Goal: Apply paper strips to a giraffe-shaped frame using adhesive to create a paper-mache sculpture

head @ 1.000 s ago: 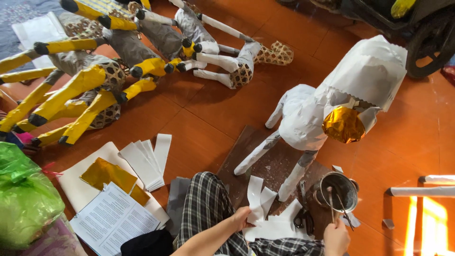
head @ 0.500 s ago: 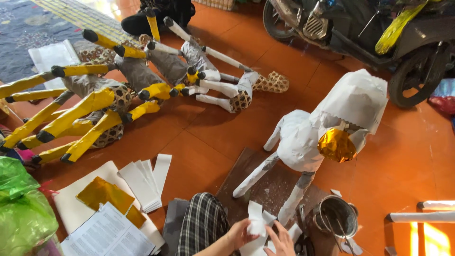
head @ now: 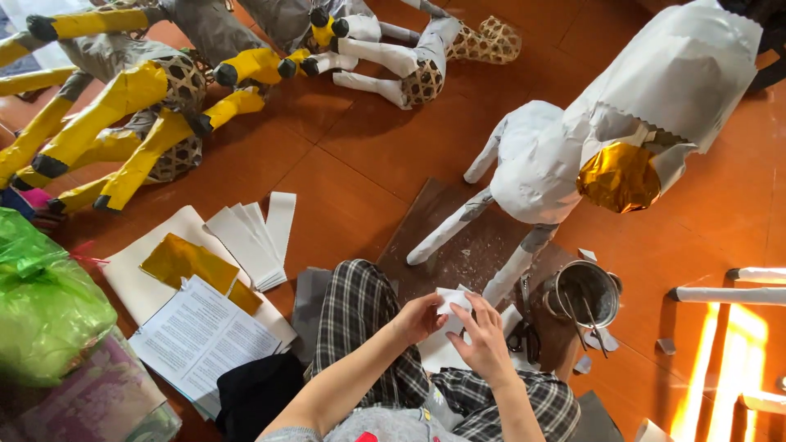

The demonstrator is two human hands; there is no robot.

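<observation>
Orange tile floor [head: 360,155], both hands now nearer, left hand [head: 419,317] and right hand [head: 485,344] fingers pinching white paper piece [head: 451,304]

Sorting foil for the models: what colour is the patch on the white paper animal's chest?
Shiny gold patch, clearest in the head view.

You have one white paper animal [head: 540,164] standing on one board [head: 458,245], one metal pot [head: 585,293], one green bag [head: 41,303], one gold sheet [head: 184,262], and two hands [head: 417,317] [head: 487,344] on one white slip [head: 453,304].
</observation>
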